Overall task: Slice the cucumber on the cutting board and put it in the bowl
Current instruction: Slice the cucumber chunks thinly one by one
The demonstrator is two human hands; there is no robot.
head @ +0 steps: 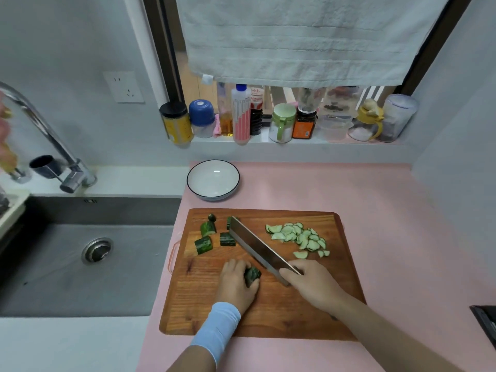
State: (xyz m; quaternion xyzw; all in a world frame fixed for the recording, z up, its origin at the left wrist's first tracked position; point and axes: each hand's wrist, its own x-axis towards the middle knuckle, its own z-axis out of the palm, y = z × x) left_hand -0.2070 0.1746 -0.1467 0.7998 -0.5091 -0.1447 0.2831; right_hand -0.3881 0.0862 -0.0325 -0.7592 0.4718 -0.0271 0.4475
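My left hand (236, 281) curls round a dark, glossy cucumber chunk (252, 275), centre-low on the grained wooden cutting board (276, 318); my right hand (312, 287) grips the broad steel cleaver (257, 245). Pale half-moon slices (300, 237) (thin) lie right of it.

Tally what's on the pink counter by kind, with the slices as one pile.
Cucumber chunks: 5, one in left hand
Cucumber end tip: 1
Slice pile: 1
Knife: 1, in right hand
Cutting board: 1
Bowl: 1
Total: 10
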